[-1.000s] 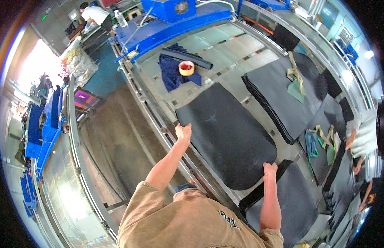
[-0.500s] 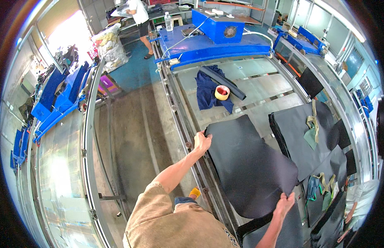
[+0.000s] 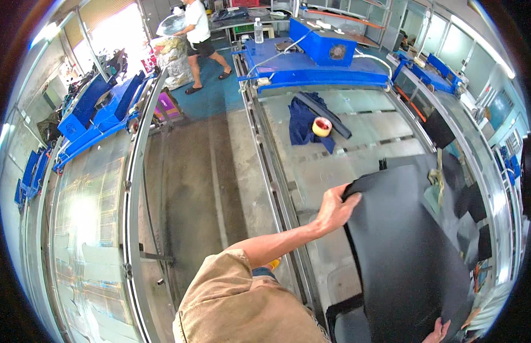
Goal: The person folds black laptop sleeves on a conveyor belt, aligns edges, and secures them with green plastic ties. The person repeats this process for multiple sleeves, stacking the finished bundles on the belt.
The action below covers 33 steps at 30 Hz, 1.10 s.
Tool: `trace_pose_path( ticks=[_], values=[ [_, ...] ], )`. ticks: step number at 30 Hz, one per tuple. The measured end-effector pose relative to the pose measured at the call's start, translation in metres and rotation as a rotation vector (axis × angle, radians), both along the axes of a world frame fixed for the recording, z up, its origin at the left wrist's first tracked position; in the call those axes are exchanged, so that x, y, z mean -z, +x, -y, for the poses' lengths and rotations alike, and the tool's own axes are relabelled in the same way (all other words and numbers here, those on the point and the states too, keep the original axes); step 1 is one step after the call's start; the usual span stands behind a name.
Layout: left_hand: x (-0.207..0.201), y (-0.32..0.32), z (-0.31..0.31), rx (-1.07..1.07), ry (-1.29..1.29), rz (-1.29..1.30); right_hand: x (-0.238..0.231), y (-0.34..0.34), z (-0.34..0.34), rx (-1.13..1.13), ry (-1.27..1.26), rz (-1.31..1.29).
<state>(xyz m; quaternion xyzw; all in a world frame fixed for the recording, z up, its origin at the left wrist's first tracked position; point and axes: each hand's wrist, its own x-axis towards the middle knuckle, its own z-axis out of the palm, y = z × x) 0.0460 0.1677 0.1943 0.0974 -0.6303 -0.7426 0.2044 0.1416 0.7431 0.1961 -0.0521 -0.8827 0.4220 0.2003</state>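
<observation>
Black sheet, pinched at its far left corner by the left hand, has shifted rightward over the tabletop, apparently in mid-transfer. The right hand, cropped below, meets its near end; its grip cannot be told. Whatever lies beneath is hidden.

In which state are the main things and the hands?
Large black sheet with rounded corners: bent, gripped
Left hand: closed on the sheet's upper-left corner
Right hand: touching the sheet, partly out of view
Dark blue fabric cloth: crumpled
Yellow ring-shaped tape roll: on the cloth
Dark grey cylindrical roll: lying across the cloth
Clear plastic bottle: upright
</observation>
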Motion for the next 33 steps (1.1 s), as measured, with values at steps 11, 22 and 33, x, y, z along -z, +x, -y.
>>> trace_pose_path(
  ticks=[11,22,33],
  values=[
    [-0.1,0.055,-0.194,0.379,0.357,-0.276,-0.111,0.128,-0.103,0.324,-0.512,-0.088],
    [0.106,0.199,-0.221,0.503,0.443,0.785,0.099,0.228,-0.177,0.355,-0.748,0.361],
    [0.085,0.145,-0.195,0.689,-0.131,0.802,0.084,0.214,-0.135,0.373,-0.796,0.376]
  ],
)
